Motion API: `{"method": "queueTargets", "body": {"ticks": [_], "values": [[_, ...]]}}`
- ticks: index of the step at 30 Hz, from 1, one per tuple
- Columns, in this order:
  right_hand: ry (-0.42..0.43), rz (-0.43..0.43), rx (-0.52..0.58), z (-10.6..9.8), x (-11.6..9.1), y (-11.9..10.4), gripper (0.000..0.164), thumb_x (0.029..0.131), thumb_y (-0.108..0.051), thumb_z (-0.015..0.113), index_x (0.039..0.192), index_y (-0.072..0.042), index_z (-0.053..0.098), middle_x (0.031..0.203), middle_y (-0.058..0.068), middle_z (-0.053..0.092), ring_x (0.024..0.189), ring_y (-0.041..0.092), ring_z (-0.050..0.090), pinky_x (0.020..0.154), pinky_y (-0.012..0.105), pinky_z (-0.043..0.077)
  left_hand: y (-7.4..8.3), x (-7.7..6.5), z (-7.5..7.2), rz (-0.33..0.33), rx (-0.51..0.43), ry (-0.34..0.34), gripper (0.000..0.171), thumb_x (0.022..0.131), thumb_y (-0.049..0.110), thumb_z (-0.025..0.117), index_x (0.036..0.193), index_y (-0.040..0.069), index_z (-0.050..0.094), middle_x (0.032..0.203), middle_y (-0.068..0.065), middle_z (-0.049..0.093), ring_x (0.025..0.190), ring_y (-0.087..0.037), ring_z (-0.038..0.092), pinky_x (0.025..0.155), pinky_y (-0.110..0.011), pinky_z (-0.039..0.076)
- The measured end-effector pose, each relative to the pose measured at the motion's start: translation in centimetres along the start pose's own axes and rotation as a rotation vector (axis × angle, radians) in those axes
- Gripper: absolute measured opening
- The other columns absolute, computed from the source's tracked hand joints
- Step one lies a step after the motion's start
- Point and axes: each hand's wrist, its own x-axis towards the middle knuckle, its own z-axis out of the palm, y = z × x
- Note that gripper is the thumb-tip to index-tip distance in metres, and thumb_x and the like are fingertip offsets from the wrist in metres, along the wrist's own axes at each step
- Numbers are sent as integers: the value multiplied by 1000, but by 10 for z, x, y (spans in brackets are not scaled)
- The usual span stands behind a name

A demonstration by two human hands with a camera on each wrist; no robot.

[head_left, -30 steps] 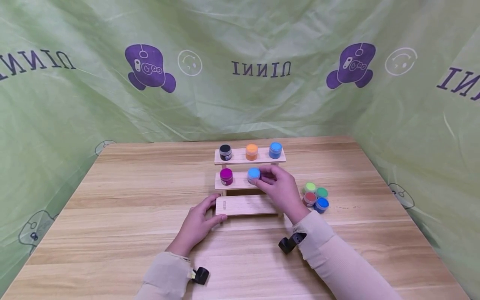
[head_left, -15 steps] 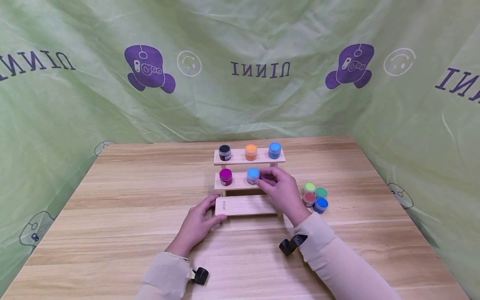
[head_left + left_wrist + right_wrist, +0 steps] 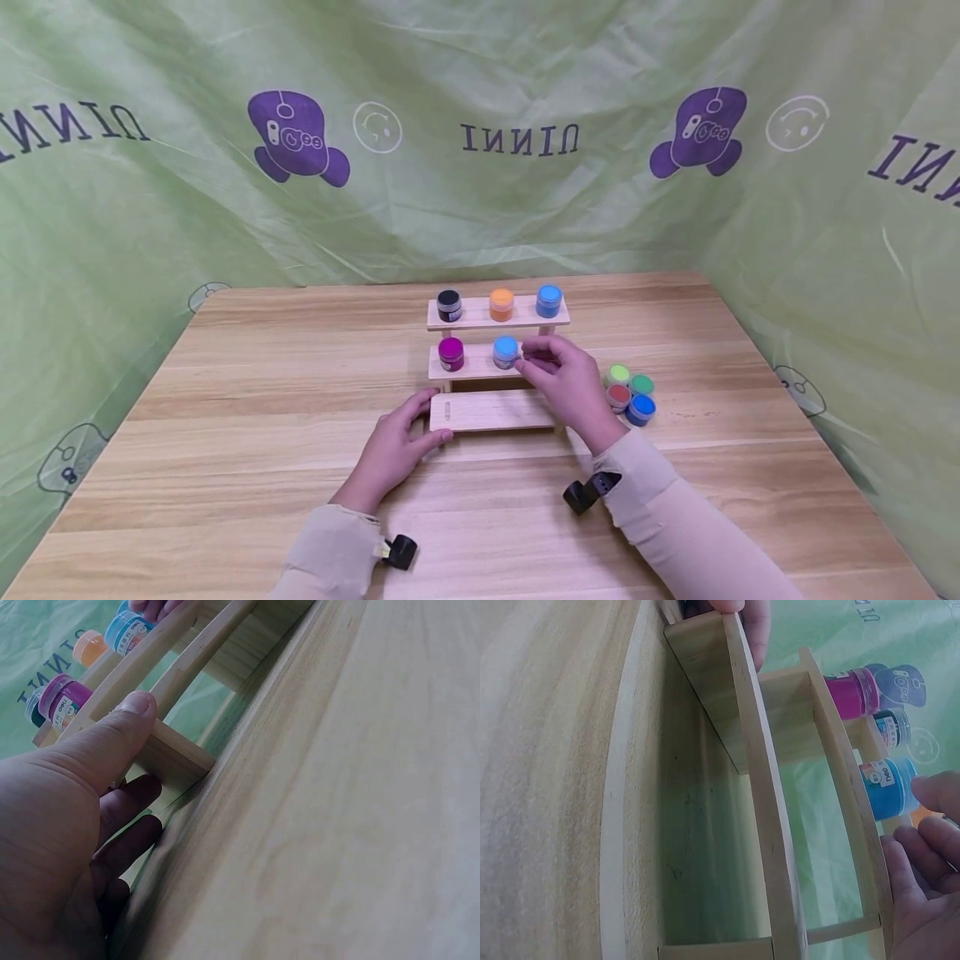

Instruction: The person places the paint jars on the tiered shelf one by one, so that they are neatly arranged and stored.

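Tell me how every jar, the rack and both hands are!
Black jar: upright, closed
Orange jar: upright, closed
Top-tier blue jar: upright, closed
Purple jar: upright, closed
Light blue jar: upright, closed
Light green jar: upright, closed
Green jar: upright, closed
Red jar: upright, closed
Dark blue jar: upright, closed
Three-tier wooden rack: standing
Left hand: gripping the rack's end
Right hand: loose beside light blue jar, touch unclear

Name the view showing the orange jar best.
Head view: the orange jar stands unblocked on the top shelf. The left wrist view shows it partly hidden; the right wrist view, only a sliver beside the right hand.
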Motion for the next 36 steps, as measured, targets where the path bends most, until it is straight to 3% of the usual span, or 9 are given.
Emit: {"method": "queueTargets", "body": {"ticks": [8, 18, 36], "values": [[36, -26, -11, -7, -6, 2, 29, 90, -12, 77, 118, -7, 69, 116, 9, 69, 107, 21, 67, 89, 25, 56, -1, 0, -1, 1, -2, -2, 67, 84, 25, 83, 143, 13, 55, 131, -5, 67, 136, -27, 50, 117, -50, 31], [74, -47, -21, -19, -15, 5, 29, 89, -15, 79, 115, -7, 71, 114, 6, 72, 104, 19, 68, 94, 36, 55, -1, 0, -1, -3, -3, -3, 67, 84, 27, 83, 144, 14, 55, 131, -5, 67, 136, -27, 49, 117, -50, 31], [120, -7, 19, -40, -28, 17, 34, 89, -19, 79, 119, -5, 70, 118, 10, 71, 113, 23, 64, 100, 38, 50, -2, 0, 0, 4, 13, 2, 66, 84, 28, 83, 142, 15, 56, 131, -4, 67, 135, -26, 50, 116, -49, 33]]}}
